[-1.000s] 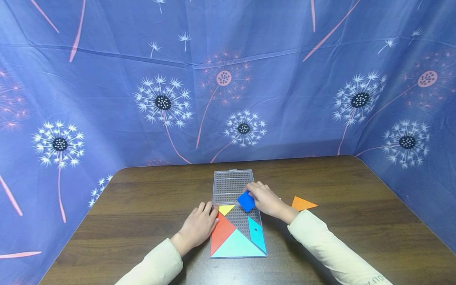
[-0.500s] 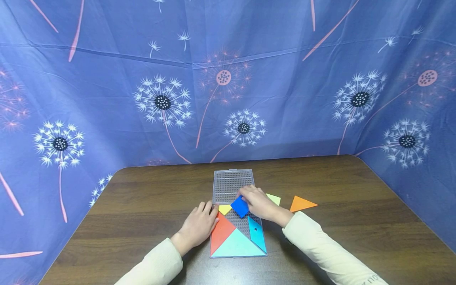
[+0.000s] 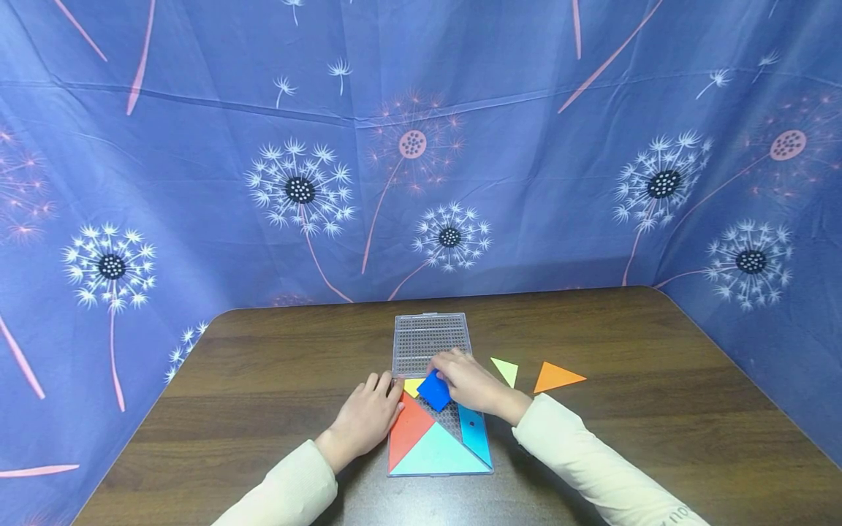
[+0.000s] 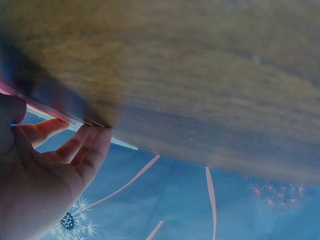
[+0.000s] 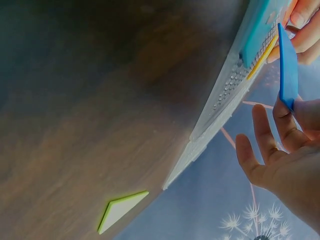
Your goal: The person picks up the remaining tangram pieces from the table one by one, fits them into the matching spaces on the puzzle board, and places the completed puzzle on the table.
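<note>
**Blue square held over the peg tray**

I see my right hand pinching a blue square between thumb and fingers, with the piece tilted and lifted a little above the clear tray. In the right wrist view the blue square stands nearly edge-on at my fingertips, just beside the tray's studded edge, and my other fingers are spread loosely below it.

Just to the left of the pinch lies a small yellow triangle on the tray, partly covered by the square. Below the pinch, toward me, the tray holds a red triangle, a light teal triangle and a blue slanted piece, all lying flat and touching one another.

My left hand rests on the table against the tray's left edge, fingers fairly straight, with the tips touching the rim beside the yellow triangle. The left wrist view shows those fingers pressed to the tray's edge and holding nothing.

To the right of the pinch, off the tray, a pale green triangle lies flat on the table, and an orange triangle sits farther right, apart from it. The pale green triangle also shows in the right wrist view.
</note>
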A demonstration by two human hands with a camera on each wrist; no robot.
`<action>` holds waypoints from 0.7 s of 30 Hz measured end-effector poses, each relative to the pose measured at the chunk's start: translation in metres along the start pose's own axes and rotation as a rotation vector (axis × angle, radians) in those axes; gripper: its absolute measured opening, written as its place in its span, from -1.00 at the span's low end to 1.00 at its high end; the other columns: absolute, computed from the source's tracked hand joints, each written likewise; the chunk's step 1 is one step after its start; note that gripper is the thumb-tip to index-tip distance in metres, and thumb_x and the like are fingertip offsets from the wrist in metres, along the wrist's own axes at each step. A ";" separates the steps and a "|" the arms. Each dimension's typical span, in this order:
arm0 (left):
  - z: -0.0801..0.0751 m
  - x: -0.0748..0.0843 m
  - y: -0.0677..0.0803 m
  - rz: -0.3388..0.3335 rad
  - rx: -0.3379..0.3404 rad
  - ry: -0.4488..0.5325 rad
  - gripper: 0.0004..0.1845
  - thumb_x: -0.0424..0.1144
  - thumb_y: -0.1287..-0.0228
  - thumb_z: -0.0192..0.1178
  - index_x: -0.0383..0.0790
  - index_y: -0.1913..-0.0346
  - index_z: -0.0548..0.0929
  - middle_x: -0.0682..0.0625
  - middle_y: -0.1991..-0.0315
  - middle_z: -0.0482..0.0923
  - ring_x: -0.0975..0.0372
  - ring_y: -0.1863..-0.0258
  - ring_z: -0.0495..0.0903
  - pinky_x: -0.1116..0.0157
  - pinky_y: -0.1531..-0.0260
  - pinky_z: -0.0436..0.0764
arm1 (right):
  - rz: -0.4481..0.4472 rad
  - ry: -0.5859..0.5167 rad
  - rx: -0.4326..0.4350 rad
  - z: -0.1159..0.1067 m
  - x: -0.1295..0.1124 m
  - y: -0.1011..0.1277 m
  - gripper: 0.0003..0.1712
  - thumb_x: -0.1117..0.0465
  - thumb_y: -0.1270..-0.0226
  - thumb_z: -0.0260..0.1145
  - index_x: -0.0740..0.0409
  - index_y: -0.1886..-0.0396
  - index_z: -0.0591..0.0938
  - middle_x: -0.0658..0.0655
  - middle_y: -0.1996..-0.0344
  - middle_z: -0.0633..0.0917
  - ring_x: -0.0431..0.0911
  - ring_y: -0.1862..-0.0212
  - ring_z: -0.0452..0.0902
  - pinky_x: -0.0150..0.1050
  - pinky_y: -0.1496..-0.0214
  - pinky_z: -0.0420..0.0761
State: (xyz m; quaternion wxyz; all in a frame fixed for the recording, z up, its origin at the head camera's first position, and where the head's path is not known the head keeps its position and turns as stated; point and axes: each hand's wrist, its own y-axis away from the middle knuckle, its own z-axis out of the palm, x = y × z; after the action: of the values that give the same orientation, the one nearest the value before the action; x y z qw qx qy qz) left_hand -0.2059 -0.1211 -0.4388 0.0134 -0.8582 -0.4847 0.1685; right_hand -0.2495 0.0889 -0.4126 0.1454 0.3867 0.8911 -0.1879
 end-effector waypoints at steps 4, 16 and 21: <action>0.000 0.000 0.000 0.005 0.013 -0.004 -0.54 0.01 -0.33 -0.04 -0.18 -0.15 0.48 -0.11 0.04 0.45 0.12 0.13 0.43 0.24 0.21 0.56 | -0.004 0.007 -0.006 0.003 -0.002 -0.001 -0.81 0.38 -0.31 0.07 0.14 0.18 0.56 0.08 0.16 0.63 0.07 -0.12 0.46 0.21 -0.28 0.15; -0.001 0.000 0.000 0.004 0.014 -0.013 -0.54 0.02 -0.32 -0.03 -0.17 -0.15 0.48 -0.11 0.03 0.45 0.12 0.12 0.43 0.25 0.19 0.56 | 0.004 0.038 -0.009 0.005 -0.006 -0.002 -0.84 0.34 -0.31 0.09 0.11 0.21 0.58 0.04 0.19 0.65 -0.10 0.20 0.40 -0.08 0.07 0.39; 0.000 0.000 0.000 0.003 0.012 -0.012 -0.54 0.02 -0.32 -0.03 -0.17 -0.15 0.48 -0.10 0.03 0.45 0.12 0.12 0.43 0.25 0.19 0.56 | 0.013 0.014 -0.031 0.005 -0.005 -0.004 -0.82 0.34 -0.32 0.07 0.13 0.18 0.59 0.06 0.17 0.65 -0.07 0.17 0.41 -0.04 0.03 0.39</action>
State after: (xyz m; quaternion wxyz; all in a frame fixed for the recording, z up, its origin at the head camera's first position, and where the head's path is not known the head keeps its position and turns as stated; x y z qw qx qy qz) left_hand -0.2063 -0.1216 -0.4389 0.0155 -0.8577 -0.4826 0.1767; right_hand -0.2482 0.0808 -0.4145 0.1463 0.3913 0.8925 -0.1702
